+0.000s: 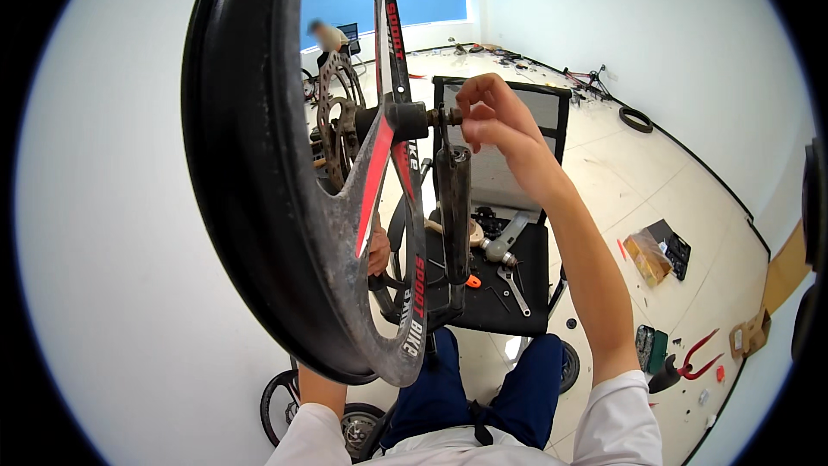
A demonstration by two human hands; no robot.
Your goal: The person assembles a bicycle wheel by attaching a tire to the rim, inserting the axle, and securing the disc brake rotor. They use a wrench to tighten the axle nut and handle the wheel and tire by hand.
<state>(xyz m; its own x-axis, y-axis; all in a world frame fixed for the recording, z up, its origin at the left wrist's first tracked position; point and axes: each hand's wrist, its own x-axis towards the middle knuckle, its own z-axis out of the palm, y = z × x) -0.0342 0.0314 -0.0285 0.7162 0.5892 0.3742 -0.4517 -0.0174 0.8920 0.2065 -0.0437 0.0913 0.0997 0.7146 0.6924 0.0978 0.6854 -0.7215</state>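
A black bicycle wheel (250, 164) with red-and-grey spokes and a brake disc (332, 112) stands raised in front of me, its axle in a black bicycle fork (455, 216). At the axle's right end my right hand (500, 121) has thumb and forefinger closed on the axle nut (455, 116). The other fingers of that hand are curled. Through the spokes part of my left hand (378, 248) shows, with its fingers wrapped round what seems to be the fork's left leg. The rest of that hand is hidden behind the wheel.
Behind the fork, a black mesh chair (539, 293) carries an adjustable wrench (515, 292), a grey power tool (504, 242) and small parts. To the right lie a cardboard box (647, 257), a toolbox (651, 349) and a red forked part (694, 358). A person (328, 36) sits far back.
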